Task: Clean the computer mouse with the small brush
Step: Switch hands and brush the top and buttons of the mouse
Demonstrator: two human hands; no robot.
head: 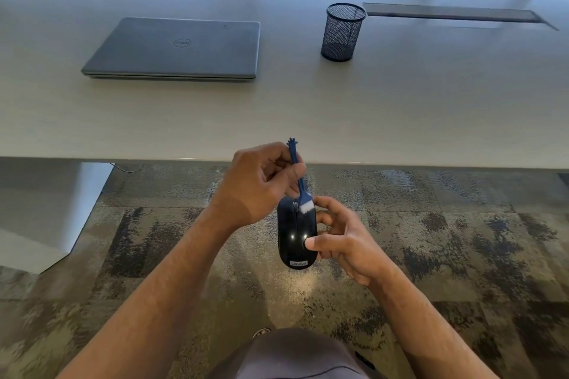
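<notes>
So the mouse point(296, 232) wasn't on the table point(277, 114) at all, it was held up in the air just off the near edge, over the patterned carpet point(431, 224). The right hand point(341, 243) had it pinched along its right side, thumb pressed on top near the back end and fingers curled around the side, Lenovo label pointing toward the person. The left hand point(258, 184) was closed around the thin blue handle of the small brush point(300, 181), thumb and fingers clamped mid-handle, white bristles touching the front right corner of the mouse right beside the scroll wheel. The top end of the brush handle poked up past the table edge.

Plenty of room otherwise. A closed laptop point(175, 48) sat well back on the left side of the table, and a mesh pen cup point(342, 31) stood upright off to the right of it, well apart from both hands. A long dark slot point(452, 13) ran along the tabletop past the cup. A wide bare strip of table lay between those and the near edge.
</notes>
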